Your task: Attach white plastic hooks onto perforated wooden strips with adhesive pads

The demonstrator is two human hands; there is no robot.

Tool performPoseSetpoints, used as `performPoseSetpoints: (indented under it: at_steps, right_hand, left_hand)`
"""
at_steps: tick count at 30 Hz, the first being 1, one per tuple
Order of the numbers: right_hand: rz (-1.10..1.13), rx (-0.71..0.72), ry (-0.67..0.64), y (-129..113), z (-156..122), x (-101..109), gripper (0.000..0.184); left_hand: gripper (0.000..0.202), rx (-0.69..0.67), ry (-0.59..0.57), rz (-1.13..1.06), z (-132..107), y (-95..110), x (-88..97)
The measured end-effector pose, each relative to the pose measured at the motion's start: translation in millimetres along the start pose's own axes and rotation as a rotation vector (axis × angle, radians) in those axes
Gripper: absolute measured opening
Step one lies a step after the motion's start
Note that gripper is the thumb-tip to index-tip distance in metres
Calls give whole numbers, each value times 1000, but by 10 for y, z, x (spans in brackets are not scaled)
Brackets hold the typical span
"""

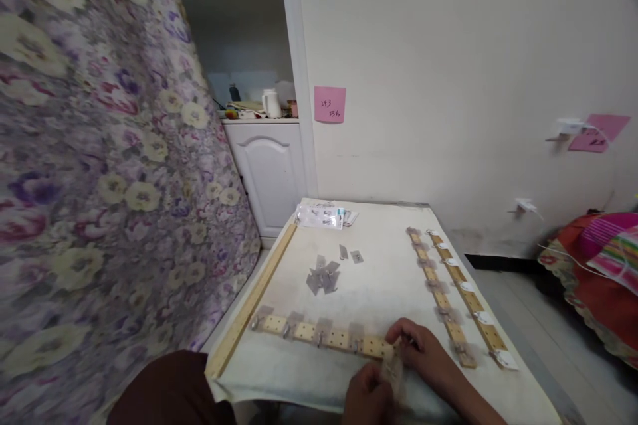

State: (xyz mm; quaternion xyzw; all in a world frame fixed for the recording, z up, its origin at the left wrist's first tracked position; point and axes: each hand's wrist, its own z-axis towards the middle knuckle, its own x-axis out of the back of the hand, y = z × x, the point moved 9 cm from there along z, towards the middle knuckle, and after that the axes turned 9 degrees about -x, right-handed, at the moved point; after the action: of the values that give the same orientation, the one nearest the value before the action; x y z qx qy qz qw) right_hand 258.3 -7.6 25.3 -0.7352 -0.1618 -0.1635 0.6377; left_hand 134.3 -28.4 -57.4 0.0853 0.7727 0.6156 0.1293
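Note:
A perforated wooden strip point(323, 335) lies across the near part of the white table point(379, 279), with small clear packets clipped along it. My right hand point(421, 348) rests with curled fingers at the strip's right end. My left hand point(366, 395) is closed just below it, pinching a small clear packet point(393, 372) between both hands. Two more perforated strips point(448, 299) with packets lie side by side at the right.
A loose pile of small clear packets point(323, 277) sits mid-table, and a bag of packets point(321, 216) at the far edge. A long wooden bar point(254, 305) runs along the left edge. A flowered mattress point(100, 166) stands left; a white cabinet point(269, 166) behind.

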Motion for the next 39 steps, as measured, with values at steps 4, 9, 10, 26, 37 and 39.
performPoseSetpoints:
  at_steps: [4,9,10,26,37,39]
  right_hand:
    - [1,21,-55,-112,-77,-16,14]
    - [48,-44,-114,-43,-105,-125,6]
    - [47,-47,-113,-29,-105,-125,5]
    - [315,-84,-191,154,16,-181,12]
    - [38,-5,36,183,101,-152,9]
    - [-90,24,110,161,100,-91,11]
  left_hand:
    - [8,-25,-75,148,-63,190,-42]
    - [6,-108,-52,279,-43,376,34]
    - [7,-135,-30,322,-28,409,72]
    - [34,-94,-27,170,9,289,108]
    - [34,60,-87,-217,104,-151,-111]
    - [36,79,-74,-243,122,-192,-119]
